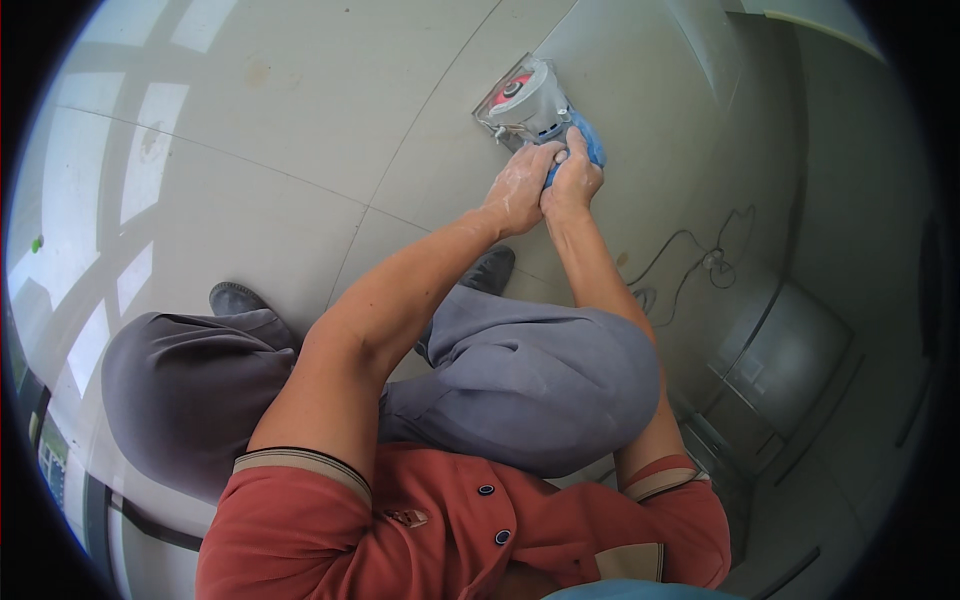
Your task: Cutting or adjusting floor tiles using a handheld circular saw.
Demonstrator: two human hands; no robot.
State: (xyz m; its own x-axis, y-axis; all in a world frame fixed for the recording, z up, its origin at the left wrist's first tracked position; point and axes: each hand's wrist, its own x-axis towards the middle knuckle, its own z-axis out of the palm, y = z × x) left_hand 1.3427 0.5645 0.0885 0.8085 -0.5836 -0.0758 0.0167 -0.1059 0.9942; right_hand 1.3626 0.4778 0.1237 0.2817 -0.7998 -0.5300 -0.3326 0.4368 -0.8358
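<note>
A handheld circular cutter (543, 103), with a blue body, a grey metal housing, a red disc-shaped part and a flat metal base plate, sits on the pale glossy tile surface (300, 130) ahead of me. My right hand (577, 180) is wrapped round its blue handle, one digit lying along the top. Close against it, my left hand (520, 185) is closed at the near side of the tool, dusted with pale powder. Both arms reach forward, and the hands touch each other. The cutter's blade edge is hidden under the housing.
My knees are bent, with dark shoes (488, 270) on the floor beneath. A dark cord (672, 243) lies looped with a pale plug-like piece (713, 260) to the right. Farther right stands a pale, shiny panel-like object (785, 350). Window light reflects at left.
</note>
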